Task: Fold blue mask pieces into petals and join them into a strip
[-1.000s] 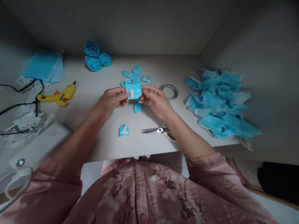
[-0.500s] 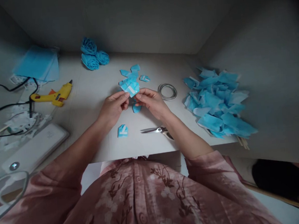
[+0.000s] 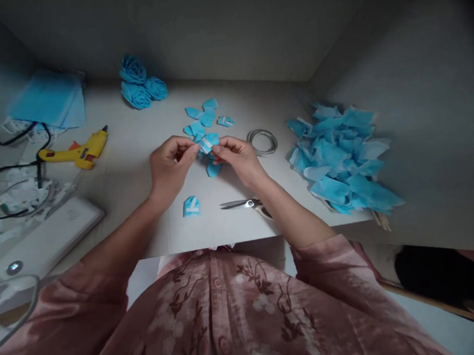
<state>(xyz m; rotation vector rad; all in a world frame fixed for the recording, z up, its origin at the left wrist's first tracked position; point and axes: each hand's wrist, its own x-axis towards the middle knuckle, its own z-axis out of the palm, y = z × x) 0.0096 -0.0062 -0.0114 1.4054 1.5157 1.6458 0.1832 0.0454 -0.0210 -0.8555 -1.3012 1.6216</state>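
Between my two hands I hold a small folded blue petal with a white strip of tape on it. My left hand pinches its left edge, and my right hand pinches its right side. Several loose blue petals lie just beyond my fingers, and one more pokes out below them. Another petal with white tape rests to the right of that group. Nearer to me lies a taped blue petal, with scissors to its right, the handles partly under my right forearm.
A roll of tape lies right of my hands. Blue crumpled flowers on sticks pile up at the right. Three blue roses sit at the back. On the left are a yellow glue gun, blue masks, cables and a white power bank.
My left hand has turned and lifted its wrist, now pinching the petal's edge with thumb and finger. The held petal sits flatter, showing a loose petal behind it. The whole view has shifted slightly.
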